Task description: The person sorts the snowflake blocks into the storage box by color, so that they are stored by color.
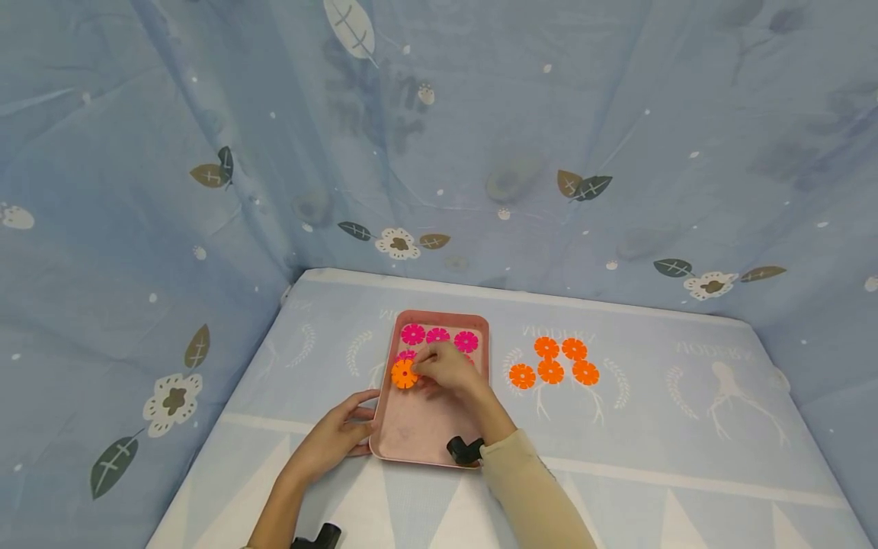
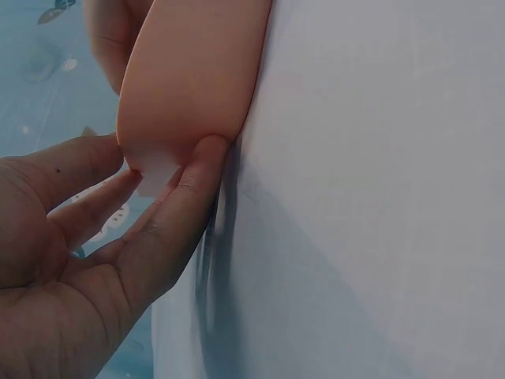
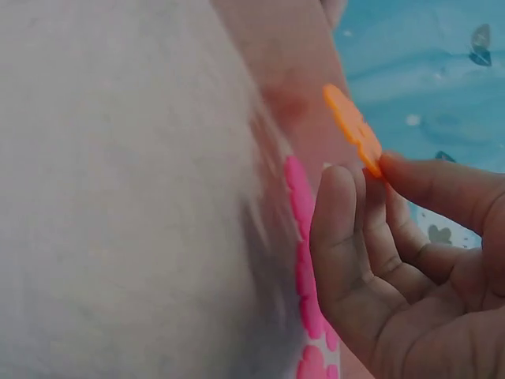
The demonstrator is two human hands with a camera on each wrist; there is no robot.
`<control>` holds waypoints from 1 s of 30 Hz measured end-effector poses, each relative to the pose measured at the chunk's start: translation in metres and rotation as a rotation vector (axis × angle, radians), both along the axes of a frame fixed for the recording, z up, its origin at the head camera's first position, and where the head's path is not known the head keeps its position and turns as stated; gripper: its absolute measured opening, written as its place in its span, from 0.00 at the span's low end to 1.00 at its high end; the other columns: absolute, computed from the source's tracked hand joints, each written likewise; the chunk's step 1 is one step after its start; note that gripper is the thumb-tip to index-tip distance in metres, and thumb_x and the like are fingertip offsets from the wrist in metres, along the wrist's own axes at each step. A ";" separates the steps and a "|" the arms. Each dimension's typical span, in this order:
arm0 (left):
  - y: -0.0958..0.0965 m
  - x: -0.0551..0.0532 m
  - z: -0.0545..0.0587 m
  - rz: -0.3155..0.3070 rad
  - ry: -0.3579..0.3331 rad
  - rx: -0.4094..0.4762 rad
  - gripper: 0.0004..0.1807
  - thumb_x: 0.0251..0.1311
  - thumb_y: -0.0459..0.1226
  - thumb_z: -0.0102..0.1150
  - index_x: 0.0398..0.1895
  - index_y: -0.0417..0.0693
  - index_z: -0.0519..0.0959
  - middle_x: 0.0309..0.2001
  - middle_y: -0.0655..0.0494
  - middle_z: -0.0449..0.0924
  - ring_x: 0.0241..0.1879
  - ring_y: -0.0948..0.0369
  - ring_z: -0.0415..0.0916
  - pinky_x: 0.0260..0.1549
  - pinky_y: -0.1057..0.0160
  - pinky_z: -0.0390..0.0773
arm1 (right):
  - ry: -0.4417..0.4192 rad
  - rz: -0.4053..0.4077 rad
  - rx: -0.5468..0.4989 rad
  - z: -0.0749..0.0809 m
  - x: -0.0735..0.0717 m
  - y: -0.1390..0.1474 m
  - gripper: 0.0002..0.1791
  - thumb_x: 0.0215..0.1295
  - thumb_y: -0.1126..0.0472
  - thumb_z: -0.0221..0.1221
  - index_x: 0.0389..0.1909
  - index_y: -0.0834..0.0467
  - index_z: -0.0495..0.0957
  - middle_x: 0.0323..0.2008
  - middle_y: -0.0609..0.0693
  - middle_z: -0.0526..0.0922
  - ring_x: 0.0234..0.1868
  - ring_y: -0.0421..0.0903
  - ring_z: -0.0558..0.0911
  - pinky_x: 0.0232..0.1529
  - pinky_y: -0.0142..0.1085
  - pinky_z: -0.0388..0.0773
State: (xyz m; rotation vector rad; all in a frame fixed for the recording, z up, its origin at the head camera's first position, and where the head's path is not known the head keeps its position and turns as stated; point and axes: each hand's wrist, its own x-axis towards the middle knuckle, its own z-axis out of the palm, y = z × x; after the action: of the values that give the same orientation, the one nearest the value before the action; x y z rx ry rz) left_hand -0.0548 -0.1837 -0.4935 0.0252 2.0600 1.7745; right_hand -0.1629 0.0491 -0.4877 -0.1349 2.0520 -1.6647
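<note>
Inside the pink tray [image 1: 418,435], several pink flower-shaped discs [image 1: 413,334] lie toward the far end, some partly hidden by my right hand [image 1: 449,366]. That hand pinches an orange flower-shaped disc [image 1: 405,374] between thumb and fingertips, above the tray's left side. The right wrist view shows the orange disc [image 3: 351,126] tilted and apart from the pink discs [image 3: 300,197]. At the tray's left edge, my left hand [image 1: 336,435] holds the wall; the left wrist view has its fingers [image 2: 201,174] against the tray's rim and lower edge.
Several more orange flower discs [image 1: 551,371] lie flat on the patterned tablecloth [image 1: 652,427], right of the tray. Blue patterned curtains [image 1: 480,152] rise behind the table and at its sides. A black wrist mount [image 1: 465,450] hangs over the tray's near right corner.
</note>
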 end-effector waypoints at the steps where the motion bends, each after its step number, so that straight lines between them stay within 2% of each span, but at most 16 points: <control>1: 0.000 0.000 0.000 -0.001 -0.002 -0.001 0.29 0.71 0.31 0.55 0.74 0.44 0.63 0.59 0.35 0.71 0.50 0.45 0.80 0.41 0.52 0.85 | -0.016 0.009 0.004 -0.001 0.001 -0.001 0.07 0.66 0.65 0.65 0.39 0.66 0.80 0.26 0.59 0.83 0.23 0.54 0.83 0.30 0.46 0.86; 4: 0.000 -0.001 0.000 -0.009 -0.004 -0.001 0.29 0.72 0.31 0.54 0.74 0.45 0.63 0.59 0.34 0.70 0.50 0.46 0.80 0.41 0.53 0.85 | -0.047 0.030 0.032 -0.004 0.002 -0.005 0.07 0.65 0.64 0.66 0.37 0.64 0.79 0.25 0.58 0.82 0.22 0.49 0.82 0.28 0.44 0.86; 8: -0.001 -0.002 -0.002 -0.016 -0.010 -0.005 0.29 0.72 0.31 0.53 0.74 0.46 0.63 0.58 0.35 0.71 0.49 0.47 0.80 0.41 0.53 0.85 | -0.048 0.057 0.068 -0.007 0.003 -0.008 0.06 0.64 0.65 0.67 0.35 0.63 0.79 0.25 0.58 0.81 0.20 0.48 0.81 0.26 0.42 0.85; 17: -0.001 -0.001 -0.002 -0.006 -0.016 -0.019 0.28 0.72 0.31 0.54 0.74 0.46 0.64 0.58 0.36 0.71 0.49 0.47 0.80 0.41 0.53 0.85 | 0.000 0.074 0.174 -0.005 0.007 -0.010 0.06 0.65 0.64 0.66 0.33 0.62 0.80 0.25 0.58 0.82 0.20 0.50 0.82 0.26 0.41 0.85; 22: 0.000 -0.002 -0.002 -0.001 -0.011 -0.019 0.28 0.71 0.31 0.55 0.74 0.46 0.64 0.58 0.36 0.71 0.48 0.47 0.81 0.41 0.53 0.85 | 0.078 0.097 0.243 -0.001 0.009 -0.004 0.06 0.67 0.62 0.65 0.33 0.61 0.81 0.24 0.59 0.82 0.20 0.52 0.81 0.26 0.40 0.85; 30: 0.000 -0.002 -0.003 0.001 -0.011 -0.022 0.29 0.71 0.30 0.54 0.74 0.46 0.64 0.58 0.36 0.71 0.49 0.47 0.81 0.40 0.53 0.85 | 0.119 0.088 0.216 0.011 0.013 0.011 0.05 0.69 0.64 0.62 0.37 0.63 0.81 0.28 0.62 0.83 0.27 0.59 0.84 0.30 0.44 0.86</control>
State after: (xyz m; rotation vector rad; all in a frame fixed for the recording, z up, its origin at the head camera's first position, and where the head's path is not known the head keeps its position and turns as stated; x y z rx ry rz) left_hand -0.0566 -0.1839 -0.4970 0.0079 2.0723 1.7492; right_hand -0.1495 0.0599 -0.4764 -0.2529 2.2648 -1.4032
